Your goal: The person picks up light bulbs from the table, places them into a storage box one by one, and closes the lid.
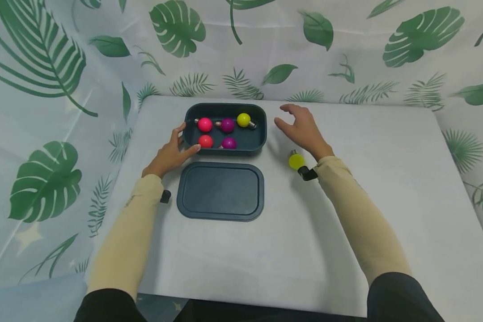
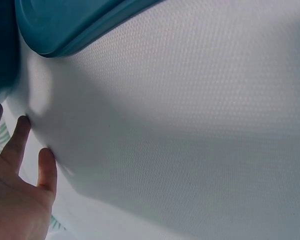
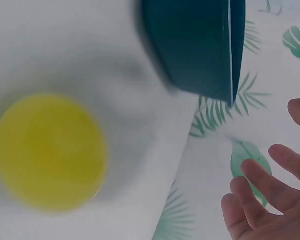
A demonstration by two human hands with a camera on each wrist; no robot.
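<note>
A dark blue-grey rectangular box (image 1: 225,151) stands at the back of the table. In it lie two pink-red light bulbs (image 1: 205,124), two purple bulbs (image 1: 227,125) and one yellow bulb (image 1: 243,119). My left hand (image 1: 171,154) holds the box's near left corner, thumb at the front and fingers at the left side; the left wrist view shows its outer fingers spread. To the right of the box, my right hand (image 1: 302,129) is raised with fingers apart and nothing in them. Beneath that wrist another yellow bulb (image 1: 296,161) lies on the table.
A flat matching lid (image 1: 220,191) lies on the white-covered table (image 1: 306,250) just in front of the box. Leaf-patterned cloth (image 1: 273,49) hangs behind the table and at its sides. Both forearms reach in from the near edge.
</note>
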